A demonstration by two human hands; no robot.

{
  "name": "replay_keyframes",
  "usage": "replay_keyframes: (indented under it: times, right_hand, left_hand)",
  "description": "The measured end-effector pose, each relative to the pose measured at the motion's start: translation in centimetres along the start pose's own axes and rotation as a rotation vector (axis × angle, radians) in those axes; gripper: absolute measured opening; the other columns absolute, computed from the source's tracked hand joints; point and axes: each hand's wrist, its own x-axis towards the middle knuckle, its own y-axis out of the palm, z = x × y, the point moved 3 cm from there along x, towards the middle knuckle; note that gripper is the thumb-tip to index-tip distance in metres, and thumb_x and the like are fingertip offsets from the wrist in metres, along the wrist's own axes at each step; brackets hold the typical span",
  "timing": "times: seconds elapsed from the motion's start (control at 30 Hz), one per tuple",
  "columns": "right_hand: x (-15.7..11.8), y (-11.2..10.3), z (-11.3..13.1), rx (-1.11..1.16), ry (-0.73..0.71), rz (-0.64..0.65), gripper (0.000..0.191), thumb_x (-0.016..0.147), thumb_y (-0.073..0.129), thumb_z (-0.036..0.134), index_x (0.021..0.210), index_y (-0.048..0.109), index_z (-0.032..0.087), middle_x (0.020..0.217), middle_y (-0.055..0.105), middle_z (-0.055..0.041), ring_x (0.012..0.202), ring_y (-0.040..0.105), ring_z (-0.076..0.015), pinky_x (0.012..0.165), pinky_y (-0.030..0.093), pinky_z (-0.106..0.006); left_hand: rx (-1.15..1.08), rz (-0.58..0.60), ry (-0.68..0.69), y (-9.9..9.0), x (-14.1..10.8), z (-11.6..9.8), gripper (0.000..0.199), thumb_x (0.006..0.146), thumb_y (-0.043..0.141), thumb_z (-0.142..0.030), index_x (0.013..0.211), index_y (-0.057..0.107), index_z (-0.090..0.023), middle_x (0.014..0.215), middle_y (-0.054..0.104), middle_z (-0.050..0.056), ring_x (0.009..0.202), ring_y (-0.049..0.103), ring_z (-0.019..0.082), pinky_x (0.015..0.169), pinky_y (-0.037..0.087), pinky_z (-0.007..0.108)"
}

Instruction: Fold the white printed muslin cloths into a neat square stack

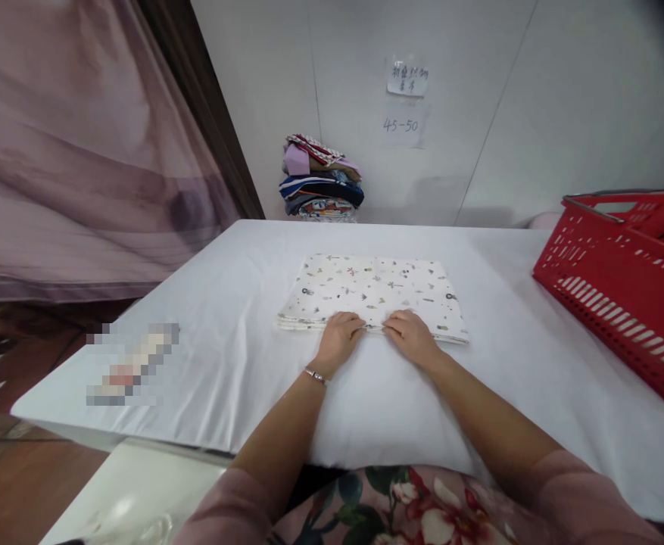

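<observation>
A folded white cloth (374,288) with small printed figures lies flat in the middle of the table, its layers showing along the near edge. My left hand (340,337) pinches that near edge left of centre, fingers over the top. Just to its right, my right hand (411,333) grips the same edge, with a small gap between the two hands. Both thumbs are partly hidden. A bracelet (316,375) circles my left wrist.
White cloth covers the table (241,325). A red plastic basket (621,280) stands at the right. Folded fabrics (323,182) are stacked beyond the far edge, by the wall with paper notes (405,125). A blurred-out item (132,367) lies left; a pink curtain (82,151) hangs behind.
</observation>
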Motion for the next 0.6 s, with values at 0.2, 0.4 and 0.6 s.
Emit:
replay_keyframes:
  times: [0.2, 0.4, 0.6]
  right_hand:
    - [0.11, -0.16, 0.39, -0.009, -0.005, -0.058, 0.021, 0.089, 0.046, 0.023, 0.084, 0.066, 0.019, 0.087, 0.061, -0.0061, 0.082, 0.050, -0.0181, 0.076, 0.038, -0.032]
    - [0.08, -0.08, 0.43, -0.056, -0.014, 0.020, 0.020, 0.089, 0.047, 0.025, 0.088, 0.066, 0.020, 0.088, 0.061, -0.0059, 0.081, 0.050, -0.0182, 0.076, 0.037, -0.032]
    - [0.10, 0.09, 0.40, -0.072, -0.002, 0.034, 0.018, 0.089, 0.048, 0.024, 0.090, 0.066, 0.020, 0.088, 0.061, -0.0056, 0.082, 0.049, -0.0187, 0.075, 0.037, -0.032]
  left_hand:
    - [0.019, -0.019, -0.007, 0.22, 0.32, 0.00, 0.017, 0.086, 0.050, -0.026, 0.089, 0.067, -0.023, 0.092, 0.065, 0.003, 0.090, 0.053, 0.017, 0.082, 0.040, 0.034]
    - [0.046, -0.016, -0.009, 0.25, 0.33, -0.13, 0.020, 0.088, 0.047, -0.026, 0.089, 0.067, -0.022, 0.092, 0.065, 0.003, 0.091, 0.053, 0.018, 0.082, 0.040, 0.035]
    - [0.034, -0.016, -0.006, 0.14, 0.19, -0.20, 0.020, 0.088, 0.047, -0.027, 0.089, 0.066, -0.022, 0.093, 0.065, 0.003, 0.092, 0.053, 0.018, 0.083, 0.040, 0.035]
